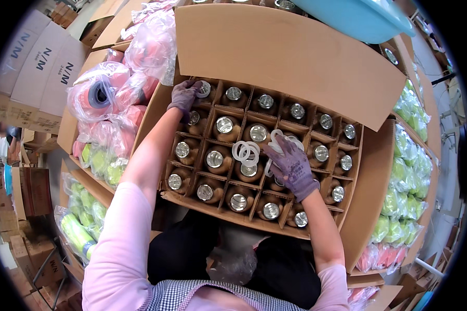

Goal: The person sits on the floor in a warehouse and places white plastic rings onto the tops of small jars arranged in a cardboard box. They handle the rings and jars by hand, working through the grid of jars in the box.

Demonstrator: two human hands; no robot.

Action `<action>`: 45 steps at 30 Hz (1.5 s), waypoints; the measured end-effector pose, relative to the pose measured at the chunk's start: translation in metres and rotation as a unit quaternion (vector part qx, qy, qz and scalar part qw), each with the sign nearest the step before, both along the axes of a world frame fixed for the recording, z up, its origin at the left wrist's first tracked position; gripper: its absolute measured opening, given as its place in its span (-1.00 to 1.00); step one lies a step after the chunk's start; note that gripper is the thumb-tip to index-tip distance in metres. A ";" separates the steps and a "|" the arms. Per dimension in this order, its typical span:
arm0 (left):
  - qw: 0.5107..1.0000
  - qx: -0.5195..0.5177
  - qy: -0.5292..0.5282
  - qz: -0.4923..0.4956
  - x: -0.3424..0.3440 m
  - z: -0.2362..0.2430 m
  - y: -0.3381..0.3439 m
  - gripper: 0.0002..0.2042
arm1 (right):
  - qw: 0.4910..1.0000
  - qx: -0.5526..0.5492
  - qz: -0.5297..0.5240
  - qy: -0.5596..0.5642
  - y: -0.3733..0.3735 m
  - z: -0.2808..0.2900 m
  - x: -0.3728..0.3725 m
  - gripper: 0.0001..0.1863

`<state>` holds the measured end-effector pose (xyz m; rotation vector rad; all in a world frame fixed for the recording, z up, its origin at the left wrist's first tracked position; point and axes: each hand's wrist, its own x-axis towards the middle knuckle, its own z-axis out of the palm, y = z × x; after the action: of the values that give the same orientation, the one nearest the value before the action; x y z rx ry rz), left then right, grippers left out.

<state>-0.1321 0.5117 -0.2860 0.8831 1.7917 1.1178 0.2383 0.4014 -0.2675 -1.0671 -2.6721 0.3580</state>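
Saw white rings (246,152) above the middle flasks (257,133) of the divided carton (367,199), bunched just beside the right hand (290,165); noticed there fingers spread wide among more rings, but could not tell whether closed on any; saw the left hand (184,96) at the far left compartment, with bent fingers touching or nearly touching the mouth of a corner flask (203,89); could not tell if gripping; judged the rings very light, soft and springy, perhaps a little slippery to gloved fingers, so best taken singly by the outer edge; judged the flasks stiff, thin and fragile, probably of glass, so better held gently around the neck, without knocking or pressing sideways.
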 end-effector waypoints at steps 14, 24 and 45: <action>0.834 0.085 0.500 -0.218 -0.024 -0.025 0.012 -0.71 | 0.999 0.010 -0.047 0.018 -0.007 -0.010 -0.005 -0.30; 0.752 0.163 0.561 -0.305 -0.022 -0.022 0.010 -0.77 | 0.997 0.004 -0.068 0.026 -0.013 -0.008 -0.010 -0.33; 0.725 0.097 0.598 -0.327 -0.009 -0.017 0.013 -0.78 | 0.997 0.024 -0.067 0.017 -0.012 -0.005 -0.012 -0.39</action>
<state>-0.1408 0.5245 -0.3027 2.5182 1.9231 0.1450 0.2265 0.3895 -0.2729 -1.2058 -2.5490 0.2837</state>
